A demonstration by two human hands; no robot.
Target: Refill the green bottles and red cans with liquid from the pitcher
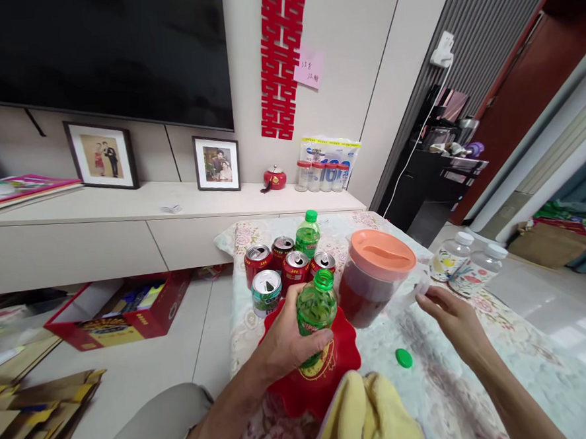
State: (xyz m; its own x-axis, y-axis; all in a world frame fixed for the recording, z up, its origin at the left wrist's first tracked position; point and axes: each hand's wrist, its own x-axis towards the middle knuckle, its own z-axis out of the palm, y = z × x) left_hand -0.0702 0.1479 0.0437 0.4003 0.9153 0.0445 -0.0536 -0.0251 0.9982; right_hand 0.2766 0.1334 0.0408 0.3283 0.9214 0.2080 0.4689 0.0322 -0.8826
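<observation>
My left hand (288,339) is wrapped round an uncapped green plastic bottle (317,307), which stands upright over a red scalloped tray (348,348). Just right of it is a pitcher (362,295) of dark reddish liquid, closed by an orange lid (382,254). At the pitcher's right side, my right hand (450,312) pinches its pale translucent handle (416,281). A loose green cap (403,358) lies on the tablecloth below. In front of the tray is a crumpled yellow cloth (367,417).
Several opened drink cans (296,267) and a capped green bottle (308,235) stand behind the tray. Two patterned clear bottles (477,271) are at the table's right edge. A white cabinet (187,206) runs behind; a red box (125,316) sits on the floor.
</observation>
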